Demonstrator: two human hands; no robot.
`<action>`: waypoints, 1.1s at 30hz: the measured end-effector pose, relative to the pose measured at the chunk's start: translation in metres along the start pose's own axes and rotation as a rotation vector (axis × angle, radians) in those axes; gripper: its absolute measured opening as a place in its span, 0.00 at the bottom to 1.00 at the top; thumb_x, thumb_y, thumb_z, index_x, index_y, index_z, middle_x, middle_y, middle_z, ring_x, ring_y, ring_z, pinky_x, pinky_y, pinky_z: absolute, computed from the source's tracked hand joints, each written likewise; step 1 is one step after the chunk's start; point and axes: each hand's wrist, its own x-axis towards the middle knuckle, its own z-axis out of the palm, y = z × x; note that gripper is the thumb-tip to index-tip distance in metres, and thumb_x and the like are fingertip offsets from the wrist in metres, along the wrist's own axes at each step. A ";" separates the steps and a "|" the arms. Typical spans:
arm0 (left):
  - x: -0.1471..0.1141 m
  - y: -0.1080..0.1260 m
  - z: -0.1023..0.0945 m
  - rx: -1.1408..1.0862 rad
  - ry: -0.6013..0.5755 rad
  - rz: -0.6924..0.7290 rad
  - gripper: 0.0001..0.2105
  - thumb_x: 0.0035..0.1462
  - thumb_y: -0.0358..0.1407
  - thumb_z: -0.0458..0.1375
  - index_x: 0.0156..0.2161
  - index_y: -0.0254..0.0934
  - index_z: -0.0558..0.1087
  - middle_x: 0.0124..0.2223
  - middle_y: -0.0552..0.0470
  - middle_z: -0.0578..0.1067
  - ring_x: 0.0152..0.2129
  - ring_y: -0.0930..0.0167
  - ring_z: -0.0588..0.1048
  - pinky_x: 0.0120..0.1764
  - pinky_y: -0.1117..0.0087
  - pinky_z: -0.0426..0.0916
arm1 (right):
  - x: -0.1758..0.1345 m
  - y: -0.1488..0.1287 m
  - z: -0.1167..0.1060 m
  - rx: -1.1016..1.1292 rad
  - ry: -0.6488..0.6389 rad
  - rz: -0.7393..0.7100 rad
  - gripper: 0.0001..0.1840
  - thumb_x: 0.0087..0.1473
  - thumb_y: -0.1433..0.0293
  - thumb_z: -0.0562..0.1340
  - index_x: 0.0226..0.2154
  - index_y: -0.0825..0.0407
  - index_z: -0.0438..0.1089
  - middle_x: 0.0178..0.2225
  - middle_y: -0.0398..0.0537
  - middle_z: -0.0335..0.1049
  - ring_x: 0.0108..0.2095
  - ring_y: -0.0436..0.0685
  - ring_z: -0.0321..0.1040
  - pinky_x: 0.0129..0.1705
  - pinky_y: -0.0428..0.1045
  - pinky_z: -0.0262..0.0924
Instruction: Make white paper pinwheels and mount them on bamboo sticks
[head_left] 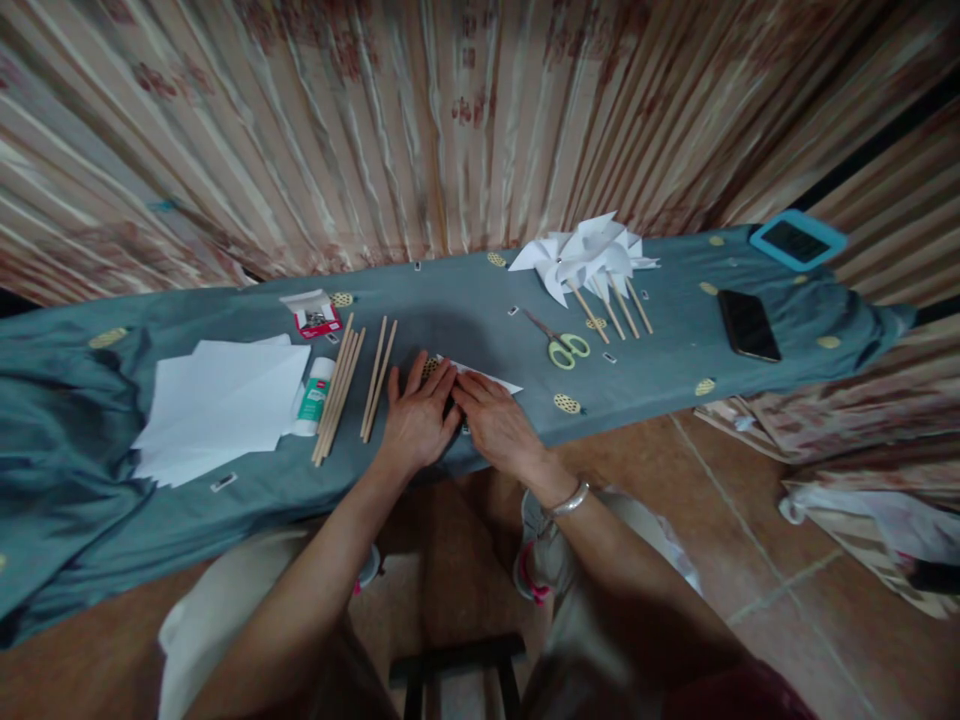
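A folded white sheet of paper (491, 376) lies on the cloth-covered table, its pointed corner showing to the right; much of it is hidden beneath my hands. My left hand (421, 418) rests flat with its fingers stretched forward, the fingertips at the paper's left part. Pressing on the paper from the right is my right hand (496, 415), fingers extended and a silver bangle on the wrist. The two hands meet over the fold. Just left of my left hand lie two loose wooden sticks (379, 380).
Leftward are a bundle of sticks (339, 398), a glue stick (313, 398), a stack of white paper (217, 410) and a red box of pins (316, 318). Rightward lie scissors (564, 347), several paper pinwheels (592, 255), a phone (748, 325) and a blue-framed device (799, 240). A curtain (450, 130) hangs behind.
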 end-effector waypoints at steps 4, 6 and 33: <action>-0.001 0.002 0.000 0.022 -0.004 -0.005 0.25 0.61 0.42 0.48 0.61 0.35 0.63 0.65 0.45 0.63 0.65 0.52 0.49 0.61 0.39 0.42 | -0.012 0.001 -0.005 0.022 0.002 0.005 0.24 0.58 0.80 0.49 0.54 0.59 0.66 0.57 0.58 0.66 0.58 0.58 0.60 0.60 0.56 0.56; -0.001 0.001 0.002 0.035 0.000 -0.005 0.27 0.59 0.44 0.49 0.61 0.35 0.63 0.65 0.44 0.62 0.65 0.51 0.49 0.61 0.39 0.42 | -0.019 0.005 -0.007 0.027 0.016 0.022 0.24 0.58 0.81 0.49 0.53 0.58 0.68 0.56 0.57 0.67 0.57 0.58 0.61 0.60 0.56 0.56; 0.001 -0.001 0.001 0.028 0.038 -0.030 0.21 0.63 0.37 0.44 0.59 0.38 0.67 0.63 0.44 0.65 0.64 0.52 0.53 0.60 0.38 0.46 | -0.005 0.041 -0.031 0.217 0.088 0.651 0.15 0.55 0.67 0.63 0.45 0.53 0.74 0.37 0.49 0.79 0.37 0.57 0.75 0.41 0.49 0.64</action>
